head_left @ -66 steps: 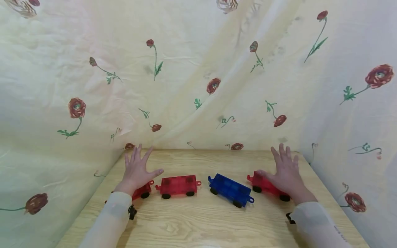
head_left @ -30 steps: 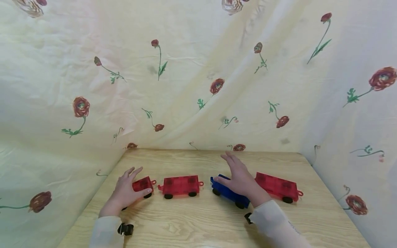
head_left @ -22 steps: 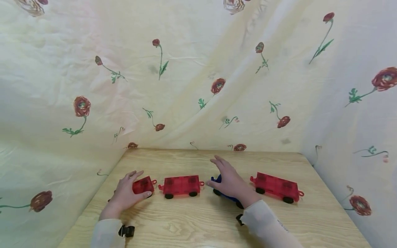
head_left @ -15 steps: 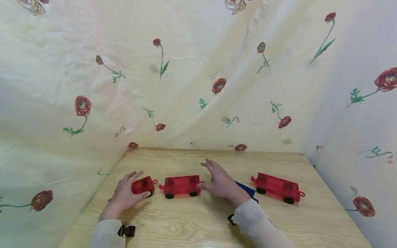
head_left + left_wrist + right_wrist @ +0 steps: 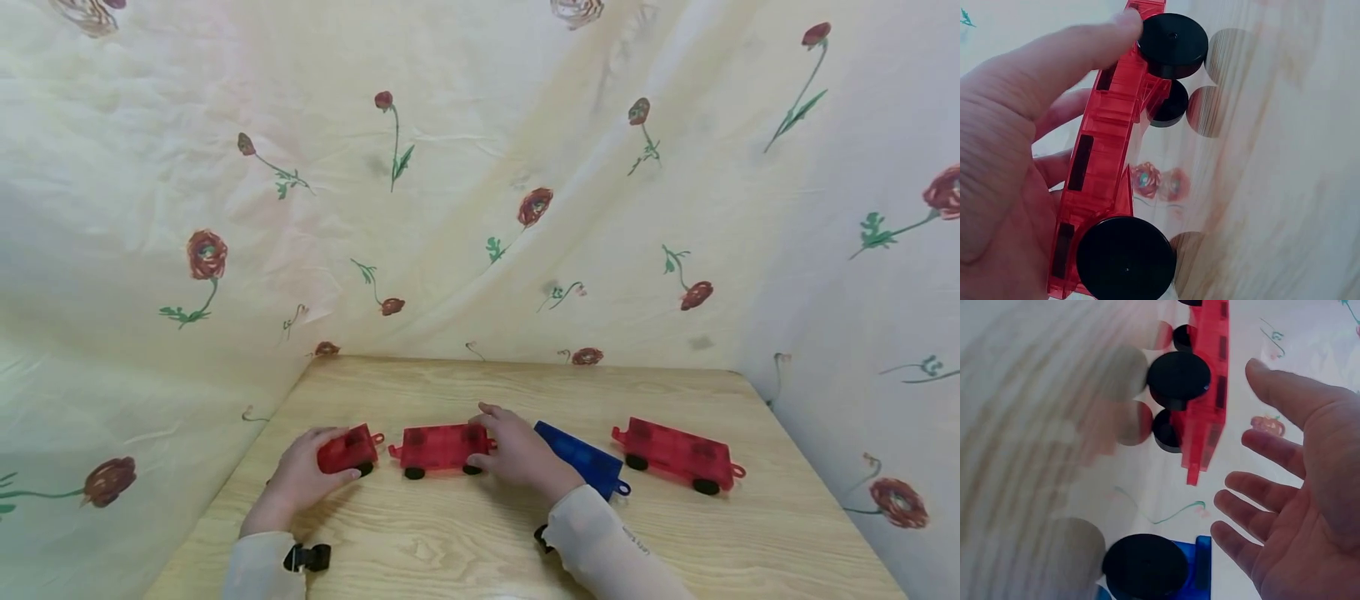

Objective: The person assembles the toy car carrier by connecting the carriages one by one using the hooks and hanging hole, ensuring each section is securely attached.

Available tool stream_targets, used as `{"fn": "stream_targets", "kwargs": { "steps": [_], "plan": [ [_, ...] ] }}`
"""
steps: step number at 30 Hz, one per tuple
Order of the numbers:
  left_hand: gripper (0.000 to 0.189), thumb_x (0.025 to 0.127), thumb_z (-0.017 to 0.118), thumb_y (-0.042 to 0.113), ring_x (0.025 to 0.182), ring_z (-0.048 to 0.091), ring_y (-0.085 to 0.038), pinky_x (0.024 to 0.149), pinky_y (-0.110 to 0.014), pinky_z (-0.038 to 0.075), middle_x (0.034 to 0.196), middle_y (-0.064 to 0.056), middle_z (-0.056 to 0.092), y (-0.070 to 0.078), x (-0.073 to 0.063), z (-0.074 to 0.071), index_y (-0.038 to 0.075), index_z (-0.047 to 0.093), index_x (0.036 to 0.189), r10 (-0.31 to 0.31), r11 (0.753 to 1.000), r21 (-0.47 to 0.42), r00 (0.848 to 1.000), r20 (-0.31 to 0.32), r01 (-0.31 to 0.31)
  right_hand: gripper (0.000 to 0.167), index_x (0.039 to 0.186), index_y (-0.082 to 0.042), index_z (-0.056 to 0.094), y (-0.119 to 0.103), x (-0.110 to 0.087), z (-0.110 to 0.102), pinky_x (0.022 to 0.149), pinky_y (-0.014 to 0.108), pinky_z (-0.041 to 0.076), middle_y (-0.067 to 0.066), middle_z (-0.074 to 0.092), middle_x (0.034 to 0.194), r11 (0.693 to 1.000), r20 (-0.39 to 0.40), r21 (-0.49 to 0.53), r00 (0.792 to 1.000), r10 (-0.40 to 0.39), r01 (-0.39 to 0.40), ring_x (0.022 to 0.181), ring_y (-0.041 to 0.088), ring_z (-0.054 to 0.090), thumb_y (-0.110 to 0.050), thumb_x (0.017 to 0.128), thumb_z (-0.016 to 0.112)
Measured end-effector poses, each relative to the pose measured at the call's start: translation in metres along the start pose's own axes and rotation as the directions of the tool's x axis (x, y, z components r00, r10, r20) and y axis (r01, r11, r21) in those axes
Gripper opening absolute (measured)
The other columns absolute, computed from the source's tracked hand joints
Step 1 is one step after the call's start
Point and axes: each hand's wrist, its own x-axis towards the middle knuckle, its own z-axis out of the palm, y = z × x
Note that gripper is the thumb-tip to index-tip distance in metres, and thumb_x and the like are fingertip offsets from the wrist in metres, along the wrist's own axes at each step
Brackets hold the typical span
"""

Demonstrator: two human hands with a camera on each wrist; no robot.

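Around the leftmost red toy train car (image 5: 349, 451) my left hand (image 5: 296, 473) has a grip, thumb on its near side and fingers behind. The left wrist view shows that car's translucent red body (image 5: 1102, 147) and black wheels. A second red car (image 5: 438, 447) stands on the table just to the right, its hook close to the first car's ring but apart. My right hand (image 5: 522, 454) hovers with spread, slightly bent fingers over that second car's right end. The right wrist view shows a gap between these fingers and the car. A blue car (image 5: 583, 460) lies partly hidden behind my right hand.
Another red car (image 5: 678, 454) stands to the right of the blue one, angled. All the cars are on a light wooden table (image 5: 420, 542). Flower-patterned cloth (image 5: 450, 208) closes off the back and both sides.
My right hand has moved left, from the rightmost red car past the blue one to the second red car. My left hand has come down and taken hold of the leftmost car.
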Motion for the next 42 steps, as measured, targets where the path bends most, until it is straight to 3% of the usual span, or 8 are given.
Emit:
{"fn": "stream_targets", "kwargs": {
  "steps": [7, 12, 20, 27, 35, 42],
  "plan": [
    [0.066, 0.083, 0.092, 0.026, 0.123, 0.059, -0.04, 0.093, -0.06, 0.056, 0.138, -0.014, 0.061, -0.0022, -0.0008, 0.0029, 0.014, 0.065, 0.142, -0.024, 1.0, -0.018, 1.0, 0.003, 0.024, 0.049, 0.137, -0.018, 0.069, 0.0, -0.0022, 0.0065, 0.113, 0.054, 0.044, 0.013, 0.048, 0.159, 0.998, 0.027, -0.064, 0.999, -0.022, 0.024, 0.143, 0.038, 0.048, -0.042, 0.095, 0.079],
    [0.065, 0.083, 0.091, 0.028, 0.122, 0.059, -0.04, 0.09, -0.058, 0.057, 0.138, -0.014, 0.061, -0.0039, -0.0004, 0.0037, 0.015, 0.065, 0.142, -0.02, 1.0, -0.021, 1.0, 0.0, 0.02, 0.047, 0.136, -0.017, 0.069, -0.0021, -0.0036, 0.0065, 0.112, 0.053, 0.045, 0.013, 0.053, 0.154, 0.997, 0.032, -0.07, 0.999, -0.021, 0.023, 0.139, 0.037, 0.052, -0.038, 0.095, 0.08],
    [0.064, 0.085, 0.09, 0.031, 0.124, 0.059, -0.039, 0.093, -0.059, 0.055, 0.139, -0.012, 0.062, -0.0043, 0.0008, 0.0037, 0.016, 0.066, 0.141, -0.015, 1.0, -0.011, 1.0, -0.003, 0.015, 0.045, 0.133, -0.016, 0.07, -0.0024, -0.0045, 0.0055, 0.103, 0.044, 0.053, 0.003, 0.061, 0.138, 0.999, 0.027, -0.027, 0.999, -0.04, 0.041, 0.121, 0.025, 0.062, -0.034, 0.094, 0.082],
    [0.062, 0.086, 0.09, 0.033, 0.124, 0.058, -0.039, 0.091, -0.057, 0.058, 0.14, -0.014, 0.059, -0.0052, 0.0004, 0.004, 0.016, 0.066, 0.141, -0.038, 0.997, -0.063, 0.999, -0.009, 0.037, 0.044, 0.131, -0.016, 0.071, -0.0006, -0.0029, 0.008, 0.098, 0.041, 0.055, 0.0, 0.062, 0.13, 0.998, 0.015, -0.028, 0.999, -0.051, 0.052, 0.114, 0.021, 0.062, -0.035, 0.093, 0.083],
    [0.061, 0.085, 0.09, 0.032, 0.124, 0.058, -0.038, 0.094, -0.057, 0.056, 0.139, -0.013, 0.06, -0.0024, 0.0022, 0.0062, 0.016, 0.067, 0.139, 0.019, 0.994, -0.111, 0.999, -0.049, -0.025, 0.045, 0.132, -0.017, 0.071, -0.0017, -0.0025, 0.0078, 0.098, 0.04, 0.055, 0.001, 0.061, 0.13, 0.999, 0.002, -0.038, 0.999, -0.035, 0.035, 0.113, 0.02, 0.061, -0.036, 0.094, 0.082],
    [0.061, 0.084, 0.091, 0.033, 0.125, 0.058, -0.035, 0.097, -0.057, 0.054, 0.138, -0.009, 0.061, 0.0038, 0.0034, 0.0075, 0.017, 0.068, 0.138, 0.046, 0.991, -0.122, 0.998, -0.032, -0.05, 0.045, 0.132, -0.017, 0.071, -0.0031, -0.0018, 0.0079, 0.095, 0.04, 0.056, 0.001, 0.061, 0.127, 1.0, -0.002, -0.022, 1.0, -0.019, 0.019, 0.111, 0.02, 0.06, -0.036, 0.093, 0.083]
  ]
}}
